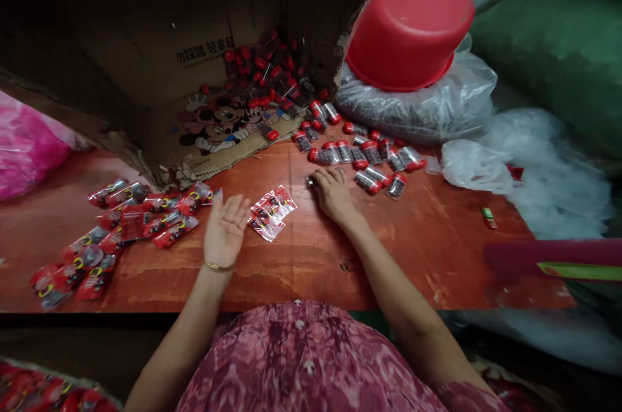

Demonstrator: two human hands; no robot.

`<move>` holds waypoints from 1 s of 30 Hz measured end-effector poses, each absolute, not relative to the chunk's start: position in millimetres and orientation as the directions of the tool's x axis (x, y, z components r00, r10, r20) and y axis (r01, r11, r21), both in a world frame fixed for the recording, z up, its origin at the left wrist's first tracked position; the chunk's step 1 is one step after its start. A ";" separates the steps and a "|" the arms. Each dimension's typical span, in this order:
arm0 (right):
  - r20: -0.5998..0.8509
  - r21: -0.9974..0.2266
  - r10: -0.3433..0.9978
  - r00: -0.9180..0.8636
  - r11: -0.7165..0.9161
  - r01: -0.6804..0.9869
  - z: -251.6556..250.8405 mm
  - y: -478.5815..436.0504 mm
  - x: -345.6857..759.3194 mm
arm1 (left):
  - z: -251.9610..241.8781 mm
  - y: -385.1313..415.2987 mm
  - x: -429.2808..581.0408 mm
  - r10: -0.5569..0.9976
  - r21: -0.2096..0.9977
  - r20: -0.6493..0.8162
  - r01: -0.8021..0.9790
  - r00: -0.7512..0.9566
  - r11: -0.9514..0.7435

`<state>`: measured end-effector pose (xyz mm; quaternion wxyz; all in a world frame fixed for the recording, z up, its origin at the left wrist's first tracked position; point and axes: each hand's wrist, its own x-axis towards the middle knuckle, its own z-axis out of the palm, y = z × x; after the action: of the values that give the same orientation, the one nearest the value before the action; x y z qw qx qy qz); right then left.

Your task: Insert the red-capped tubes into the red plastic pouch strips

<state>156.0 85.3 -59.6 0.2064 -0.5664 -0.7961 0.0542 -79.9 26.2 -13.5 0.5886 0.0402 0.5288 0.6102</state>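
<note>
My left hand (226, 230) is palm up above the table, its fingers stretched out and nothing in it. Just right of it lie several flat red printed packets (272, 208), overlapping each other. Against the tabletop, my right hand (333, 195) has bent fingers; a small dark, shiny thing pokes out at the fingertips, mostly hidden. Beyond that hand are scattered small clear cylinders with red caps (372, 153) and dark contents. Left of my left hand, filled red packets (129, 221) form a loose pile.
A large cardboard box (204, 68) lies open toward me, with more red-capped cylinders inside. An upturned red basin (413, 30) rests on a filled plastic bag (422, 107). Crumpled clear bags (476, 166) and a tiny green-and-red item (489, 217) are at right.
</note>
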 end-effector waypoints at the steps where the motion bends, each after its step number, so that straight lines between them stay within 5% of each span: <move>1: 0.274 -0.338 0.911 -0.309 0.392 0.856 -63.7 76.1 162.3 | -16.4 25.1 -72.2 0.805 0.771 -0.527 -0.552 -0.274 0.317; 4: 0.286 -0.396 0.891 -0.352 0.444 0.804 -72.1 46.5 184.1 | -25.5 30.0 -50.6 0.965 0.960 -0.223 0.141 -0.137 0.242; 6: 0.330 -0.422 0.890 -0.313 0.436 0.794 -74.3 30.6 195.9 | -31.2 39.7 -43.2 0.999 0.810 -0.046 0.586 -0.004 0.040; 9: 0.450 -0.479 0.874 -0.185 0.411 0.776 -72.0 16.0 199.0 | -37.4 53.5 -41.2 0.992 0.492 -0.003 0.864 0.130 -0.112; 12: 0.538 -0.547 0.840 -0.074 0.414 0.728 -62.5 10.4 181.9 | -40.4 56.0 -42.0 0.984 0.372 -0.031 0.916 0.174 -0.150; 16: 0.518 -0.661 0.855 0.021 0.384 0.644 -46.6 10.4 145.3 | -43.0 46.6 -40.5 0.990 0.390 0.001 0.912 0.139 -0.129; 24: 0.041 -0.930 0.997 0.063 0.015 0.368 -45.1 30.7 103.9 | -29.8 33.2 -32.1 0.988 0.519 0.083 0.841 0.130 -0.154; 27: 0.019 -0.991 0.998 0.060 0.010 0.133 -47.7 36.9 100.4 | -26.1 31.9 -29.8 0.984 0.591 0.144 0.789 0.102 -0.168; 30: 0.004 -0.998 0.996 0.084 -0.002 0.065 -49.2 37.1 100.6 | -29.7 34.3 -28.9 0.994 0.759 0.108 0.648 -0.024 -0.067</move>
<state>100.6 37.1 -49.2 0.5044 -0.5362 -0.4947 0.4619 -28.9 34.3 -29.7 0.2582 0.6490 0.6325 0.3349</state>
